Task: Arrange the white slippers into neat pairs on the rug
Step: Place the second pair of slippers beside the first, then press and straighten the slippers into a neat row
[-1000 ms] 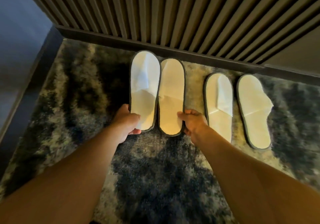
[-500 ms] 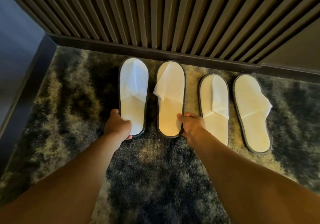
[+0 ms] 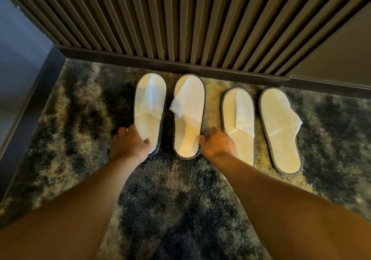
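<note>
Several white slippers with grey rims lie toes-up in a row on the mottled dark rug (image 3: pixel 176 195). My left hand (image 3: pixel 129 144) grips the heel of the leftmost slipper (image 3: pixel 149 103). My right hand (image 3: pixel 217 144) pinches the heel edge of the second slipper (image 3: pixel 188 115), whose upper flap sticks out to the left. A gap separates these two slippers. To the right lie the third slipper (image 3: pixel 237 117) and the fourth slipper (image 3: pixel 278 127); my right wrist covers part of the third one's heel.
A ribbed dark wooden panel (image 3: pixel 180 19) with a baseboard (image 3: pixel 160 62) runs along the rug's far edge, just past the slipper toes. A dark border strip (image 3: pixel 30 103) and blue wall bound the left side.
The two left slippers, touching one second ago, have been spread apart with a gap between them. Both hands stayed on the heels. The camera tilted, so the row sits lower in view.
</note>
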